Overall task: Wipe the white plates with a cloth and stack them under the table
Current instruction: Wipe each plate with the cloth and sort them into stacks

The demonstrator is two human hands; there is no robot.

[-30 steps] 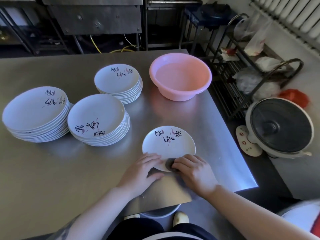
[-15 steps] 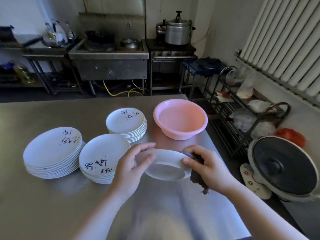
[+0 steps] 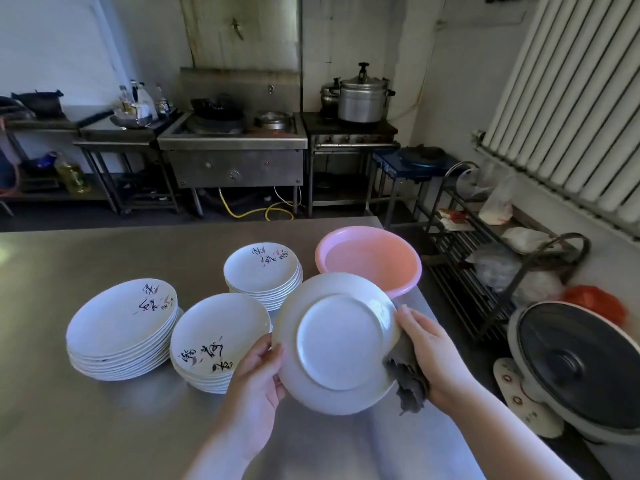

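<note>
A person holds one white plate (image 3: 337, 342) up above the metal table (image 3: 104, 427), tipped so its bottom faces us. The left hand (image 3: 258, 374) grips the plate's left rim; the thumb lies on the bottom side and the other fingers are hidden behind the plate. The right hand (image 3: 433, 355) holds the right rim with a dark cloth (image 3: 410, 379) bunched in its palm. Its fingers curl round the cloth and the plate's edge, and the cloth hangs down below the hand.

Three stacks of plates sit on the table: a wide stack (image 3: 121, 327) at the left, a middle stack (image 3: 214, 337) just beside the left hand, and a small stack (image 3: 263, 271) farther back. A pink basin (image 3: 370, 259) stands beside the small stack, partly behind the raised plate. A rice cooker (image 3: 581, 372) sits low at the right, off the table.
</note>
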